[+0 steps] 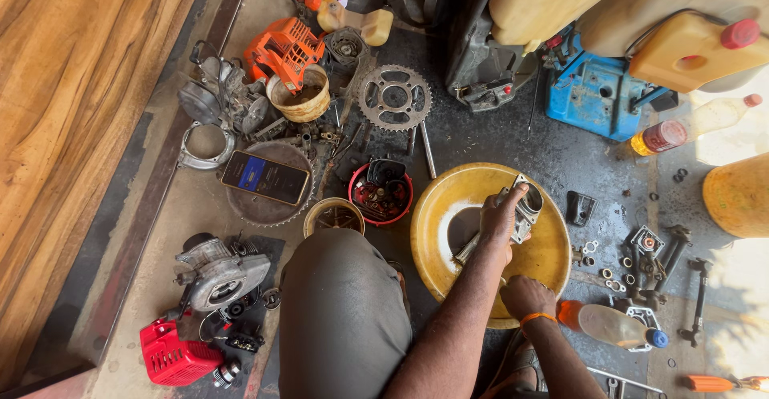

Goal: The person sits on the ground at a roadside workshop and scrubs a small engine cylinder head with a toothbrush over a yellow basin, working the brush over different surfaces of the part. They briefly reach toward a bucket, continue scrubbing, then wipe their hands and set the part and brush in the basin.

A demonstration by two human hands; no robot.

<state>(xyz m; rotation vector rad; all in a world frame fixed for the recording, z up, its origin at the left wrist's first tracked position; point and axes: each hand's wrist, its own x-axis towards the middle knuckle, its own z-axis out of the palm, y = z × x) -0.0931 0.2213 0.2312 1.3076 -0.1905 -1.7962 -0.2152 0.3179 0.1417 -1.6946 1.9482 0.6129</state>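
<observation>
Now the left hand is gripping a grey metal engine part over the yellow basin — the right hand is resting curled on the basin's rim, holding nothing visible.

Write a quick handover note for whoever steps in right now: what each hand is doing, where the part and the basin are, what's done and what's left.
Left hand: closed around a grey metal engine part, held over the yellow basin.
Right hand: resting on the basin's near rim, holding nothing that can be seen.
Nearby: plastic bottle lying right of the basin; small washers and fittings spread on the floor beyond it.
Done: part is out and in hand over the basin.
Left: cannot tell how clean the part is; the loose pieces lie unsorted.
</observation>
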